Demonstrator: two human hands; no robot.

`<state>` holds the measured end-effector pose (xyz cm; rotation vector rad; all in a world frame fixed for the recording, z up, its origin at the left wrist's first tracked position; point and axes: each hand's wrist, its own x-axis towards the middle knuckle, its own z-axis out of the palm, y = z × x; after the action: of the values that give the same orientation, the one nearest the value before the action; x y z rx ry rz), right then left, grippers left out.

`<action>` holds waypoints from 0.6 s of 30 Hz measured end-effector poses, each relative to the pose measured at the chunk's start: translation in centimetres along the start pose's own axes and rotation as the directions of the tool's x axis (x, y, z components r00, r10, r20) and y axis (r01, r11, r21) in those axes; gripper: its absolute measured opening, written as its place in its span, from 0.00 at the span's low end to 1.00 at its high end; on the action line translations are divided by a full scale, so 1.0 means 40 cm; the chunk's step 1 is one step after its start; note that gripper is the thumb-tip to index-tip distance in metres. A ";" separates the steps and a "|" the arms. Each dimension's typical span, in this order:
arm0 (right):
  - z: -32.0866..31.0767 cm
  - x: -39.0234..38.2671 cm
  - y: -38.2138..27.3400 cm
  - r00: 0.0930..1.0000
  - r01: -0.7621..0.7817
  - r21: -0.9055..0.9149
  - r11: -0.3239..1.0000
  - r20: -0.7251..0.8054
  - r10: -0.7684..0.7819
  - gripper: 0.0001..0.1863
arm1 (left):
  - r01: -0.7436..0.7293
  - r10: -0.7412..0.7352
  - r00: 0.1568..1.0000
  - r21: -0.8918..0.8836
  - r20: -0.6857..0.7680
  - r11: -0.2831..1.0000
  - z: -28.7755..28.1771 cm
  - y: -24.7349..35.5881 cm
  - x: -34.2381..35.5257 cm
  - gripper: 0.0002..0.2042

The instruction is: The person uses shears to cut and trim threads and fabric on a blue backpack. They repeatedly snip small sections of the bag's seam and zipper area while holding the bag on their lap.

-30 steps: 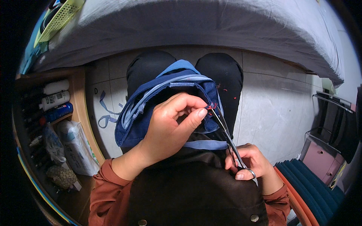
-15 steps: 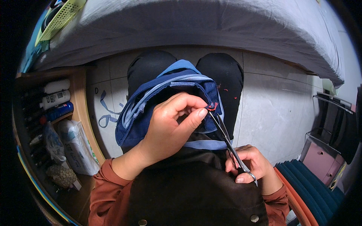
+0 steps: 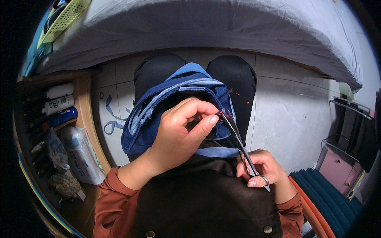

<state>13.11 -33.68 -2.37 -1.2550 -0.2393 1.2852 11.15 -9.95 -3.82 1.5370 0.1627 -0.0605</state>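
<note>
A blue fabric bag (image 3: 137, 135) with a pale blue zipper lies across my lap, its mouth gaping. My left hand (image 3: 180, 133) reaches over it, thumb and forefinger pinched at the bag's right edge. Short red thread (image 3: 223, 112) shows right beside those fingertips; whether they also grip the thread is unclear. My right hand (image 3: 260, 168) is closed round the handles of metal scissors (image 3: 241, 146), with the thumb through one ring. The scissor blades point up and left, slightly parted, their tips at the red thread and bag edge.
Red thread scraps (image 3: 247, 102) dot my dark trouser leg. Pale blue strips (image 3: 113, 125) lie on the tiled floor (image 3: 281, 115). A wooden shelf (image 3: 85, 119) with bottles and packs stands left, a cloth-covered bed or table (image 3: 198, 27) ahead, and a pink drawer unit (image 3: 337, 166) right.
The scissors and my right hand have shifted slightly upward, bringing the blade tips to the thread. Less of the red loop shows now. My left hand has hardly moved.
</note>
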 end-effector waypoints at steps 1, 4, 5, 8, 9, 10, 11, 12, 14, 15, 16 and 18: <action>-0.002 0.001 0.002 1.000 0.028 -0.025 0.999 0.015 -0.027 0.17 | 0.004 -0.004 1.000 -0.008 -0.002 1.000 0.000 0.000 0.000 0.04; -0.010 0.006 0.005 0.995 0.093 -0.092 0.991 0.058 -0.087 0.14 | 0.015 -0.015 1.000 -0.032 -0.008 0.999 0.000 0.001 0.000 0.04; -0.011 0.007 0.003 0.993 0.102 -0.109 0.989 0.064 -0.095 0.14 | 0.019 -0.019 1.000 -0.040 -0.009 0.999 0.000 0.002 0.000 0.04; -0.011 0.005 -0.001 0.990 0.124 -0.141 0.982 0.077 -0.114 0.14 | 0.027 -0.028 1.000 -0.052 -0.012 0.998 -0.001 0.001 -0.001 0.04; -0.012 0.005 -0.001 0.989 0.133 -0.148 0.980 0.082 -0.122 0.14 | 0.029 -0.030 0.999 -0.052 -0.015 0.998 -0.001 0.000 -0.001 0.04; -0.013 0.005 -0.002 0.987 0.145 -0.154 0.977 0.086 -0.133 0.14 | 0.031 -0.032 0.999 -0.052 -0.015 0.998 0.000 -0.001 -0.002 0.04; -0.013 0.006 -0.002 0.986 0.157 -0.161 0.974 0.090 -0.144 0.14 | 0.033 -0.034 0.999 -0.052 -0.015 0.998 0.000 -0.001 -0.002 0.04; -0.012 0.007 -0.003 0.984 0.167 -0.168 0.972 0.092 -0.154 0.14 | 0.035 -0.036 0.999 -0.054 -0.013 0.998 0.000 -0.001 -0.002 0.04; -0.009 0.004 0.000 0.992 0.120 -0.140 0.983 0.059 -0.113 0.14 | 0.030 -0.031 1.000 -0.050 -0.005 0.998 0.000 0.000 -0.001 0.04; -0.009 0.003 0.001 0.995 0.097 -0.126 0.987 0.045 -0.092 0.14 | 0.028 -0.028 1.000 -0.047 -0.003 0.999 -0.001 0.001 -0.001 0.04; -0.009 0.004 0.000 0.994 0.099 -0.126 0.987 0.050 -0.094 0.14 | 0.022 -0.023 1.000 -0.050 -0.006 0.998 0.000 0.001 -0.001 0.04; -0.011 0.006 -0.002 0.994 0.104 -0.126 0.987 0.059 -0.097 0.14 | 0.010 -0.011 1.000 -0.058 -0.013 0.998 0.003 0.000 -0.001 0.04</action>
<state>13.54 -33.73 -2.59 -1.3023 -0.4239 1.2324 11.10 -10.06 -3.82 1.4792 0.1816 -0.0539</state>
